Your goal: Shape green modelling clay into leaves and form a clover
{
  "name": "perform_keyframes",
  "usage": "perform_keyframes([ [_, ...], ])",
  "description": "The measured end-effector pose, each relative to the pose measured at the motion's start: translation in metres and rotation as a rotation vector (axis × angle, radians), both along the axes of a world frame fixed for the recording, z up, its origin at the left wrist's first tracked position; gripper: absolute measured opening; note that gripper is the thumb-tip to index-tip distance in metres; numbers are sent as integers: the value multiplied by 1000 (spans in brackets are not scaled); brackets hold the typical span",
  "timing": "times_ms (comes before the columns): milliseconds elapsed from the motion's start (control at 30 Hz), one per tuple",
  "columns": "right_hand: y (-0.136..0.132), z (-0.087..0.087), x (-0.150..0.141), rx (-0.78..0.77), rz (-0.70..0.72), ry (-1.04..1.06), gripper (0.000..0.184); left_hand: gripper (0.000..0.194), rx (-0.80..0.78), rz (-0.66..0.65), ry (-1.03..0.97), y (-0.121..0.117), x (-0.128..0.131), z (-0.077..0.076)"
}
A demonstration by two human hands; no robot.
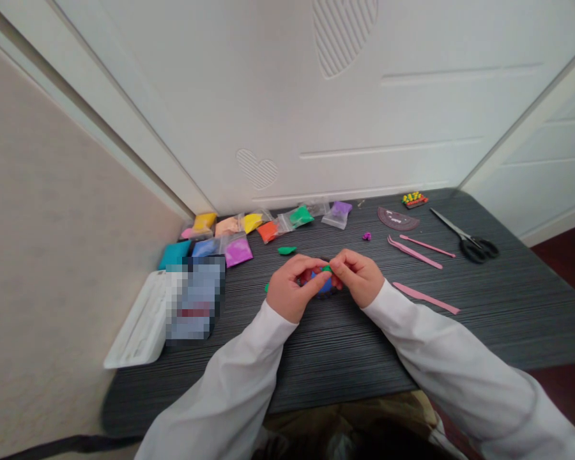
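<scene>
At the table's point(345, 364) middle, our left hand point(289, 289) and right hand point(360, 278) pinch a green piece point(326, 269) over a blue shape point(324, 284), seemingly half-formed; farther, a green leaf-like piece point(287, 250) looks finished; far left, coloured packets point(238, 251) remain filled.

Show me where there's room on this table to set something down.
Bare patches: the table's right end, beyond the scissors and pink knife, and the front strip between the sleeves. Crowded: the back left, packed with bags, and around the left hand and right hand.
</scene>
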State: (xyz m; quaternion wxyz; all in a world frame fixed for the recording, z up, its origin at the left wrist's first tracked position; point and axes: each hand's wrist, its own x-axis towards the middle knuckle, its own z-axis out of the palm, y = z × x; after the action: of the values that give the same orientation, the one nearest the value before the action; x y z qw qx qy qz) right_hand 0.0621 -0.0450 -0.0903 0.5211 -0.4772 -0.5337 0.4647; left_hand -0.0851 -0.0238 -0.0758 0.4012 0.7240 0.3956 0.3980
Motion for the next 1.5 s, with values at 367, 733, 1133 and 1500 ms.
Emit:
perform_keyframes([
  [367, 0, 9, 6, 31, -71, -29, 32, 16, -297, -9, -171, 1, 0, -4],
  [733, 8, -4, 5, -54, -5, 256, 22, 15, -360, 7, -273, 4, 2, -4],
  [1133, 5, -2, -2, -169, 21, 333, 15, 15, -80, 119, 1, -1, 1, -7],
  [1500, 11, -1, 9, -170, -73, 494, 12, 16, -201, 92, -122, 0, 0, -9],
])
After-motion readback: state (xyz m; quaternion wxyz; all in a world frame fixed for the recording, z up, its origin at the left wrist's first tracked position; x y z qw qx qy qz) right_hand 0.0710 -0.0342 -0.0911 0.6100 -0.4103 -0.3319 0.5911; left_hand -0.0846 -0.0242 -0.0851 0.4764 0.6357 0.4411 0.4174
